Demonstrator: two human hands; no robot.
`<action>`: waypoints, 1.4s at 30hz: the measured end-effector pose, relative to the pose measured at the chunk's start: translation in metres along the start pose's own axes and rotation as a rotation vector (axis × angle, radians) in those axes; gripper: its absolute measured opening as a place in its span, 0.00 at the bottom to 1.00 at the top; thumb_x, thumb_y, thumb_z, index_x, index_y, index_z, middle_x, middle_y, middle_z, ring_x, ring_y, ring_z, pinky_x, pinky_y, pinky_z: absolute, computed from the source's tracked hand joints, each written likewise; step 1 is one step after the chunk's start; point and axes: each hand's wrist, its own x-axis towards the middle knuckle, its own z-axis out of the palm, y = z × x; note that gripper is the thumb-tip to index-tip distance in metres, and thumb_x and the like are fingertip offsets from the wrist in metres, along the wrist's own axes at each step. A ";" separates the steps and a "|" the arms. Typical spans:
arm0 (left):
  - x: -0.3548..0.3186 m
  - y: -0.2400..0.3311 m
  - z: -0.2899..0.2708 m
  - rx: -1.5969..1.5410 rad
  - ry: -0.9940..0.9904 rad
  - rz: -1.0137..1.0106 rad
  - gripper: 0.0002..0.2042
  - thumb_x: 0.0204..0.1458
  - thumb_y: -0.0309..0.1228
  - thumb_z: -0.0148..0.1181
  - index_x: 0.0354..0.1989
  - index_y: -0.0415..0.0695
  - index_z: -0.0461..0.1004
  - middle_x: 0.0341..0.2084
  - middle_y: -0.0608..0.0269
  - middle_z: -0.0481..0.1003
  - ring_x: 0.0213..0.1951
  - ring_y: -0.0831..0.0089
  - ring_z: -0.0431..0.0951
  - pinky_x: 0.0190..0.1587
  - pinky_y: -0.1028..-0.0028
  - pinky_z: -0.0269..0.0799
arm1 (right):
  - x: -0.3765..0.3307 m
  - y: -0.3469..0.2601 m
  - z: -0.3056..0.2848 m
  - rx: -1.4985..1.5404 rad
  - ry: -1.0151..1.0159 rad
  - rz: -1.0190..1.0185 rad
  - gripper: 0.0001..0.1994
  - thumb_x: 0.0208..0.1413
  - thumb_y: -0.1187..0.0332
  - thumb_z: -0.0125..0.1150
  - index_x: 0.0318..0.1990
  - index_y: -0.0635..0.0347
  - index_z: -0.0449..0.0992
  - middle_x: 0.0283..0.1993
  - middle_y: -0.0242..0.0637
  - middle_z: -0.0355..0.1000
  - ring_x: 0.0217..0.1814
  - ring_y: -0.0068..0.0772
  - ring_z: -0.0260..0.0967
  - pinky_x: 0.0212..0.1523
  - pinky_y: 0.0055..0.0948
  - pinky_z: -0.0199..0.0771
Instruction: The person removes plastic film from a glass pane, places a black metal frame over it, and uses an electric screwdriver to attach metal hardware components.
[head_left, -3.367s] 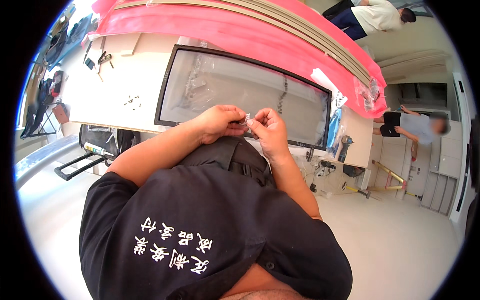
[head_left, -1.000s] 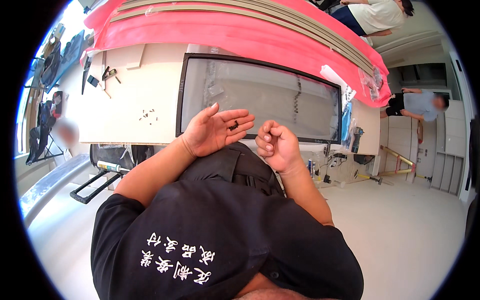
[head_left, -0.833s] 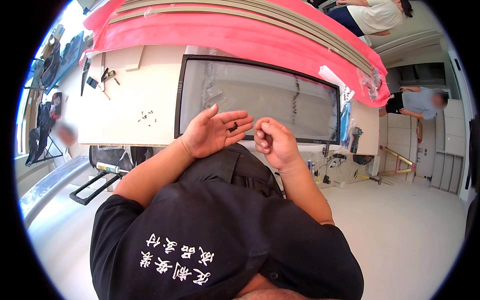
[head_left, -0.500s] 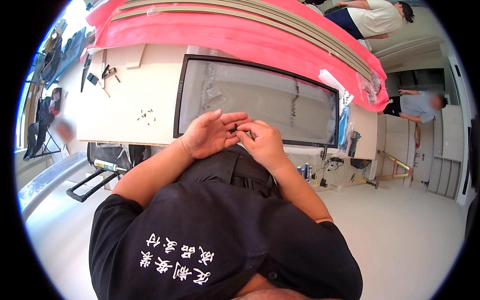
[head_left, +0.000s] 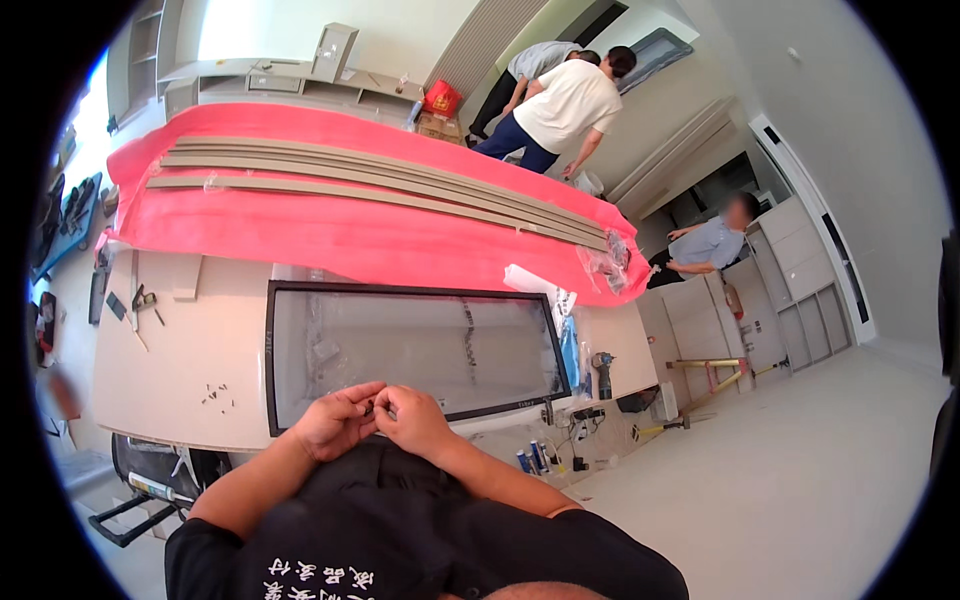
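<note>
My left hand is cupped in front of my waist, its thumb and fingers drawn in around several small black pieces that look like screws. Against its fingertips, my right hand is closed in a pinch; what sits between its fingertips is hidden. Both hands are over the near edge of a black-framed panel with a greyish translucent face, which lies flat on the table. Left of the panel, several loose small dark pieces that look like screws are scattered on the pale tabletop.
Long beige strips rest on a pink cover beyond the panel. Hand tools lie at the table's left, and a power drill is at its right end. Several people, one in a white shirt, stand farther off.
My view has lifted and turned, showing more of the room. My left hand has gone from a spread, open palm to a cupped one, and my right hand still pinches at it.
</note>
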 end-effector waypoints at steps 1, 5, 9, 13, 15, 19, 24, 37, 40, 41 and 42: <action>0.001 0.000 -0.002 0.007 0.009 -0.004 0.24 0.60 0.21 0.48 0.67 0.34 0.62 0.61 0.51 0.70 0.61 0.63 0.71 0.66 0.65 0.65 | -0.001 0.001 0.000 0.039 -0.001 0.019 0.05 0.54 0.69 0.62 0.32 0.60 0.74 0.28 0.41 0.73 0.29 0.43 0.72 0.32 0.40 0.72; -0.002 -0.004 0.003 -0.041 0.035 -0.016 0.22 0.62 0.19 0.46 0.66 0.33 0.62 0.59 0.51 0.71 0.60 0.62 0.73 0.66 0.64 0.66 | -0.006 -0.002 -0.001 0.194 -0.007 0.102 0.05 0.55 0.70 0.60 0.34 0.62 0.73 0.23 0.35 0.70 0.23 0.26 0.65 0.27 0.30 0.67; 0.002 -0.004 -0.015 0.003 0.020 -0.009 0.22 0.61 0.19 0.47 0.66 0.34 0.64 0.60 0.52 0.71 0.60 0.62 0.74 0.64 0.66 0.70 | -0.010 -0.001 0.004 0.255 -0.021 0.135 0.05 0.58 0.70 0.56 0.34 0.62 0.71 0.24 0.35 0.69 0.25 0.22 0.64 0.29 0.28 0.67; 0.001 -0.003 -0.003 -0.043 0.075 -0.022 0.21 0.61 0.17 0.45 0.63 0.34 0.66 0.61 0.49 0.70 0.62 0.58 0.73 0.64 0.65 0.72 | -0.010 0.024 0.010 0.534 0.004 0.182 0.07 0.63 0.69 0.49 0.32 0.60 0.68 0.25 0.30 0.63 0.26 0.17 0.57 0.26 0.23 0.60; 0.001 -0.002 -0.002 -0.058 0.082 -0.036 0.20 0.60 0.16 0.45 0.62 0.34 0.66 0.62 0.47 0.70 0.62 0.57 0.73 0.63 0.64 0.72 | -0.012 0.033 0.011 0.804 -0.028 0.344 0.10 0.65 0.68 0.47 0.30 0.57 0.67 0.24 0.26 0.59 0.23 0.16 0.53 0.23 0.21 0.55; -0.001 -0.003 -0.011 -0.036 0.128 -0.034 0.21 0.62 0.17 0.43 0.65 0.34 0.63 0.62 0.46 0.69 0.63 0.57 0.72 0.65 0.62 0.70 | -0.008 0.006 -0.014 1.126 -0.156 0.528 0.14 0.67 0.64 0.45 0.26 0.52 0.62 0.22 0.25 0.56 0.18 0.16 0.48 0.18 0.21 0.49; 0.000 -0.002 -0.017 -0.042 0.163 -0.025 0.21 0.63 0.19 0.44 0.65 0.33 0.63 0.61 0.46 0.69 0.62 0.57 0.72 0.64 0.61 0.71 | -0.018 0.024 -0.018 1.240 -0.254 0.381 0.17 0.67 0.60 0.46 0.25 0.53 0.61 0.21 0.29 0.59 0.16 0.20 0.53 0.17 0.22 0.52; -0.003 0.000 -0.005 -0.007 0.187 -0.059 0.27 0.67 0.44 0.43 0.66 0.34 0.62 0.60 0.54 0.71 0.57 0.63 0.74 0.62 0.63 0.69 | -0.015 0.015 -0.012 0.699 -0.220 0.188 0.10 0.67 0.66 0.56 0.44 0.63 0.79 0.32 0.29 0.72 0.27 0.20 0.67 0.27 0.23 0.67; 0.001 -0.003 -0.005 -0.027 0.164 -0.077 0.32 0.68 0.51 0.40 0.67 0.34 0.62 0.58 0.56 0.72 0.56 0.64 0.74 0.61 0.63 0.68 | -0.014 0.021 0.001 0.456 -0.177 0.177 0.11 0.64 0.67 0.61 0.46 0.65 0.81 0.36 0.33 0.78 0.37 0.26 0.76 0.39 0.26 0.77; 0.002 -0.003 -0.006 -0.026 0.160 -0.080 0.32 0.68 0.53 0.39 0.66 0.34 0.62 0.57 0.56 0.73 0.55 0.64 0.75 0.61 0.63 0.68 | -0.008 0.006 -0.003 0.403 -0.195 0.246 0.11 0.63 0.68 0.61 0.46 0.65 0.81 0.36 0.34 0.78 0.39 0.28 0.78 0.43 0.28 0.78; 0.002 -0.003 -0.007 -0.026 0.157 -0.084 0.33 0.67 0.54 0.39 0.66 0.35 0.62 0.56 0.57 0.73 0.55 0.65 0.75 0.60 0.64 0.69 | -0.004 -0.012 -0.010 0.296 -0.132 0.157 0.09 0.58 0.66 0.66 0.43 0.60 0.83 0.34 0.38 0.79 0.37 0.33 0.79 0.39 0.31 0.78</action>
